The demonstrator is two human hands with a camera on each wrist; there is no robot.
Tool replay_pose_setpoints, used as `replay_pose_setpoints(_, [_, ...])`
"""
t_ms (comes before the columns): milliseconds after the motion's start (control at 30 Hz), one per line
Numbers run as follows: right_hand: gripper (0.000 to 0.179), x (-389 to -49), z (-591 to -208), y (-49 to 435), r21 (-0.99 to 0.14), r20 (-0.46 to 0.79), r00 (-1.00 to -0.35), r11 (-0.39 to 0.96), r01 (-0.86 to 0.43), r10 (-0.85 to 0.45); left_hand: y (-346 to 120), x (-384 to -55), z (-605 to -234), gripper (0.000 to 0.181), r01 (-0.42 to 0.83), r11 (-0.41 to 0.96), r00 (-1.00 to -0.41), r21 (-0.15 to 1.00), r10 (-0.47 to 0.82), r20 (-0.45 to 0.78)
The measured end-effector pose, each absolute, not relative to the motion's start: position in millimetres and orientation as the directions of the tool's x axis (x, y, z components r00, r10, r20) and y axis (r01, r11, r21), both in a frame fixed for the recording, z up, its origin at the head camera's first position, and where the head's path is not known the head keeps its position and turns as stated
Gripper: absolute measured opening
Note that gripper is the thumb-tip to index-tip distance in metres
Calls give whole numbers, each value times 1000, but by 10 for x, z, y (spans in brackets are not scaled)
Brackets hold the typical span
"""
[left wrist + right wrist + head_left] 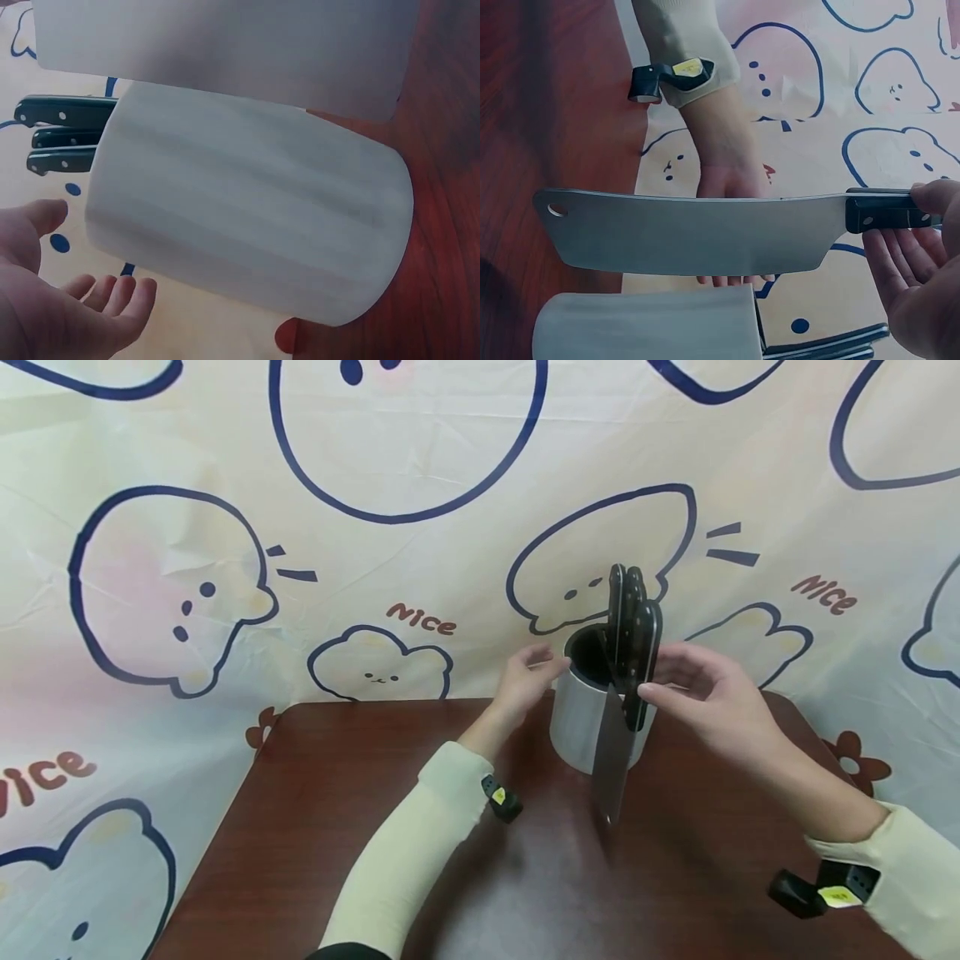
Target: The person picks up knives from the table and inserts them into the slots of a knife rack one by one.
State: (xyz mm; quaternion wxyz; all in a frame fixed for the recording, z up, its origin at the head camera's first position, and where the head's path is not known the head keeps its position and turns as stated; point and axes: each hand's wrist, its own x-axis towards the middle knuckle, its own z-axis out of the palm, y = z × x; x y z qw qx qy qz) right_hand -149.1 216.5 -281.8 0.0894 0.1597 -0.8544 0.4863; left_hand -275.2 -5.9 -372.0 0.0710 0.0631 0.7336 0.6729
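Note:
My right hand (708, 697) pinches the black riveted handle of a cleaver (690, 234) between thumb and fingers. Its broad blade points down in front of a white cylindrical knife holder (576, 727) and overlaps it in the head view. Several other knives (71, 109) stand in the holder, only their black handles showing above the rim; their blades are hidden inside. On the holder's left side, my left hand (528, 681) hovers near the rim with relaxed, parted fingers and nothing in them. In the left wrist view a gap separates its fingertips (142, 289) from the holder.
The holder stands near the back edge of a dark reddish-brown table (315, 843). Behind the table hangs a pale cloth (480, 560) printed with blue cartoon outlines and the word "Nice". A small black camera (501, 797) is strapped on the left wrist, another (825, 885) on the right.

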Motion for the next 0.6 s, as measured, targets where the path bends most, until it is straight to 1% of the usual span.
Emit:
replay_pose_setpoints(133, [40,-1473,-2814,2237,-805,299,-940,484,-342,-167,11,-2735,-3745,62,9,127,-985,992,171,-13])
replay_pose_setpoints(200, [40,-1472,-2801,2269,-811,292,-945,486,-327,-149,43,-2732,-3756,60,23,148,-987,989,162,-1])
replay_pose_setpoints(333, [38,-1479,-2754,2346,-816,298,-947,483,-318,-119,87,-2730,-3766,54,50,147,-988,988,152,27])
replay_pose_setpoints(467, [34,-1493,-2682,2413,-818,333,-940,472,-330,-78,100,-2729,-3774,50,64,145,-988,987,151,42])
replay_pose_setpoints(600, [34,-1504,-2600,2490,-817,375,-926,457,-350,-40,100,-2720,-3768,51,66,155,-987,986,158,41])
